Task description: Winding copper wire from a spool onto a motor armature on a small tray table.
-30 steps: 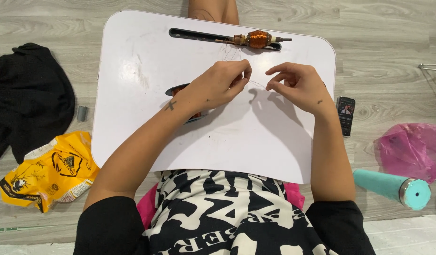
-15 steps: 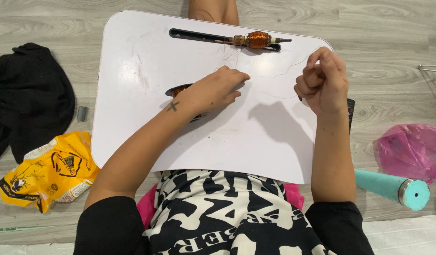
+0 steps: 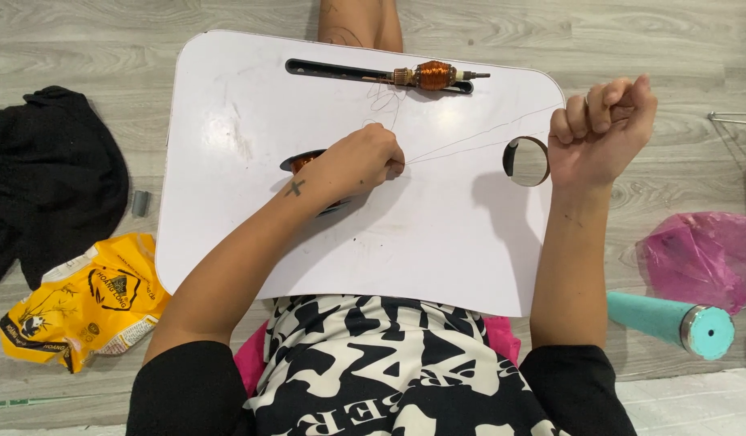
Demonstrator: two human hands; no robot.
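Note:
My left hand [image 3: 365, 161] rests on the white lap table [image 3: 227, 226], fingers pinched on a thin copper wire [image 3: 462, 147]. It partly hides a black spool of copper wire [image 3: 302, 164]. The wire runs taut to the right and up to my right hand [image 3: 603, 133], which is closed in a fist on it, raised over the table's right edge. A motor armature with a copper winding [image 3: 433, 75] lies in the black groove [image 3: 332, 71] at the far edge of the table, and loose wire loops hang below it.
A round cup hole [image 3: 526, 161] sits at the table's right edge. On the wooden floor lie a black cloth [image 3: 42, 178] and a yellow bag [image 3: 74, 303] at left, a pink plastic bag [image 3: 704, 254] and a teal cylinder [image 3: 672, 321] at right.
My right hand has closed into a fist and pulled away to the right, drawing the wire taut. My left hand has stayed over the spool.

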